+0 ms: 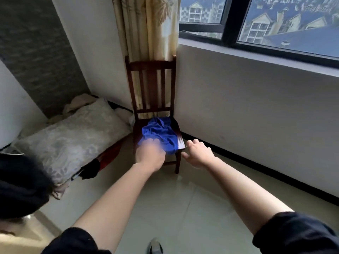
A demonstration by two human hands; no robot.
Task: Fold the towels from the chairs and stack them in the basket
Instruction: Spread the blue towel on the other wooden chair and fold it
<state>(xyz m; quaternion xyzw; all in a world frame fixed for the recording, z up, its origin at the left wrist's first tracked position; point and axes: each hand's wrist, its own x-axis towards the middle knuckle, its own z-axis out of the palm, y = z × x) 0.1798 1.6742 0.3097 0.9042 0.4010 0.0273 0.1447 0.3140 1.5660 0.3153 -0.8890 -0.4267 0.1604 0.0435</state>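
A crumpled blue towel lay on the seat of the wooden chair, the left hand blurred at its front edge, grip impossible to tell, the right hand loosely spread beside the front right corner

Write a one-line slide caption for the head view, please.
Left hand reaches for the crumpled blue towel on the wooden chair; right hand open beside it.

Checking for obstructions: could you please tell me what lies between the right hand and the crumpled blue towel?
In the head view, only a bare corner of the dark wooden chair seat separates the right hand from the crumpled blue towel.
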